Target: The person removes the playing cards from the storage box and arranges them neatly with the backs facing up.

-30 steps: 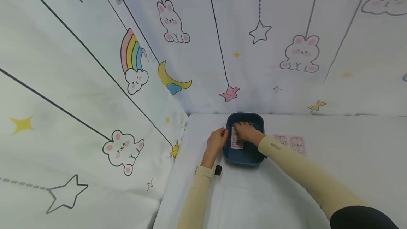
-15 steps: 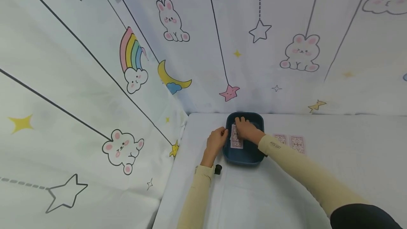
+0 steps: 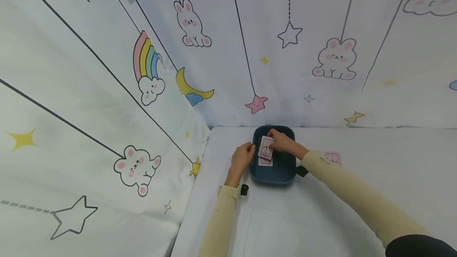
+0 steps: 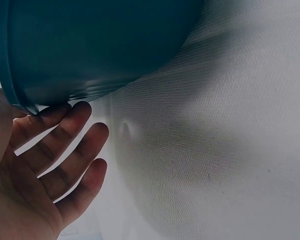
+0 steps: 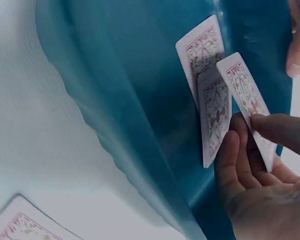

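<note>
While my right hand (image 3: pixel 282 142) pinches one card (image 3: pixel 265 147) between thumb and fingers just above the blue tray (image 3: pixel 275 175), two more cards (image 5: pixel 210 95) lie overlapped on the tray's floor beneath it. My left hand (image 3: pixel 242 158) rests against the tray's left rim, fingers relaxed and spread, steadying it. I judge I am mid-way through laying cards into the tray; next, this card wants lowering flat onto the others, then letting go. Right of the tray, another card (image 3: pixel 332 158) lies face down on the white table (image 3: pixel 321 217).
</note>
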`<state>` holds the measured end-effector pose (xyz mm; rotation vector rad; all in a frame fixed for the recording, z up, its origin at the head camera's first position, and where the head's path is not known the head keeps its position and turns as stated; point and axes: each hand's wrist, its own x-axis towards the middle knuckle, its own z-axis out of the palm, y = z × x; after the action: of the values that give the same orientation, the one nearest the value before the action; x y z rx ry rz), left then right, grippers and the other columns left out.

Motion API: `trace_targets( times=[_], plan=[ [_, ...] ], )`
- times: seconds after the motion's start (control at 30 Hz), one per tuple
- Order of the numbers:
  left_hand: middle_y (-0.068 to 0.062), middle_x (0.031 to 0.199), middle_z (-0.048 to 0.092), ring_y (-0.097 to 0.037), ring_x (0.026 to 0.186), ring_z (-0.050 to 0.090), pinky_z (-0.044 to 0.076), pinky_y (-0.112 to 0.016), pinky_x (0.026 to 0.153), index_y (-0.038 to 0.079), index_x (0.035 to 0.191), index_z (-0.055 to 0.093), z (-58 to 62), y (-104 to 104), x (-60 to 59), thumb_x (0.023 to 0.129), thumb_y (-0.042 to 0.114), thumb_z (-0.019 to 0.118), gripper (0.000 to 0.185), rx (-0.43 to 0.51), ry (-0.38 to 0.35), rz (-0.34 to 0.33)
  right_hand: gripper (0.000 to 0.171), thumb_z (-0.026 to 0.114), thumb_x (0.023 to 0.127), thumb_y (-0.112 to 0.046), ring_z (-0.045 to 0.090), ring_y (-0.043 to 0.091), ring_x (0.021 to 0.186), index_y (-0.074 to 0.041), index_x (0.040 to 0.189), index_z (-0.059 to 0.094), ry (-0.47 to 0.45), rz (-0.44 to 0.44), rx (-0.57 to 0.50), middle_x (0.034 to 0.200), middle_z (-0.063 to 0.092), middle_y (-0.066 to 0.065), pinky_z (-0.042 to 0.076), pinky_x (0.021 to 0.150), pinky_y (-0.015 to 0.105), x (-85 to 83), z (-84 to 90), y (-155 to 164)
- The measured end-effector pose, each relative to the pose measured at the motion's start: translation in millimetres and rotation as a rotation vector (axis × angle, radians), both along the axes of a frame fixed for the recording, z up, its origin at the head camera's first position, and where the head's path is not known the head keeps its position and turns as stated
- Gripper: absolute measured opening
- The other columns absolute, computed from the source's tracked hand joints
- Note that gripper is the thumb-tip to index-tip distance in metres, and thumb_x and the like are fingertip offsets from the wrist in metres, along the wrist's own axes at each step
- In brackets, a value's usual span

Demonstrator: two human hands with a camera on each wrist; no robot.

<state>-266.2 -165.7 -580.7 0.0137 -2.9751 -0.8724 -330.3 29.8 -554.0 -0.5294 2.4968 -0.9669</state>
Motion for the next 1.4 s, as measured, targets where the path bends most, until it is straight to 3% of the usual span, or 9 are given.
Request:
trace_targets(
  times=[0.17, 0.4, 0.67, 0.97, 1.4],
  plan=[
    [0.0, 0.07, 0.058, -0.015, 0.057, 0.05, 0.036, -0.029, 0.052, 0.015, 0.083, 0.059, 2.6, 1.5, -0.8, 0.104, 0.034, 0.051, 0.029, -0.002, -0.004, 0.008, 0.04, 0.061, 0.097, -0.009, 0.066, 0.025, 0.084, 0.001, 0.134, 0.048, -0.033, -0.017, -0.126, 0.118, 0.06, 0.024, 0.058, 0.071, 0.037, 3.2, 7.9, 7.6],
    [0.001, 0.069, 0.055, -0.013, 0.057, 0.049, 0.035, -0.027, 0.052, 0.015, 0.082, 0.057, 1.3, 2.0, -0.9, 0.104, 0.034, 0.051, 0.03, -0.007, -0.018, 0.009, 0.041, 0.062, 0.098, -0.009, 0.066, 0.024, 0.084, 0.001, 0.136, 0.049, -0.073, -0.004, -0.247, 0.115, 0.061, 0.024, 0.059, 0.079, 0.049, 6.7, 10.6, 19.4],
    [0.0, 0.066, 0.051, -0.014, 0.054, 0.044, 0.032, -0.027, 0.05, 0.015, 0.078, 0.054, 4.0, 1.2, 3.2, 0.105, 0.034, 0.05, 0.033, -0.002, -0.001, 0.005, 0.043, 0.061, 0.099, -0.011, 0.066, 0.028, 0.089, -0.002, 0.139, 0.05, -0.092, 0.016, -0.273, 0.11, 0.064, 0.022, 0.057, 0.084, 0.052, 6.0, 11.8, 33.1],
    [-0.001, 0.067, 0.053, -0.014, 0.055, 0.046, 0.033, -0.028, 0.05, 0.014, 0.079, 0.055, 3.0, 3.4, 1.2, 0.104, 0.034, 0.051, 0.032, -0.002, -0.012, 0.007, 0.041, 0.061, 0.1, -0.018, 0.061, 0.024, 0.088, -0.005, 0.138, 0.053, -0.104, 0.011, -0.237, 0.108, 0.063, 0.017, 0.056, 0.076, 0.033, 6.4, 14.6, 48.9],
    [-0.001, 0.069, 0.054, -0.014, 0.057, 0.047, 0.034, -0.028, 0.051, 0.015, 0.081, 0.056, 0.0, 2.7, 1.2, 0.104, 0.035, 0.05, 0.032, 0.0, -0.02, 0.006, 0.043, 0.063, 0.1, -0.02, 0.063, 0.025, 0.096, -0.004, 0.139, 0.053, -0.136, 0.017, -0.298, 0.121, 0.063, 0.022, 0.058, 0.085, 0.04, 14.7, 15.0, 79.4]
  ],
)
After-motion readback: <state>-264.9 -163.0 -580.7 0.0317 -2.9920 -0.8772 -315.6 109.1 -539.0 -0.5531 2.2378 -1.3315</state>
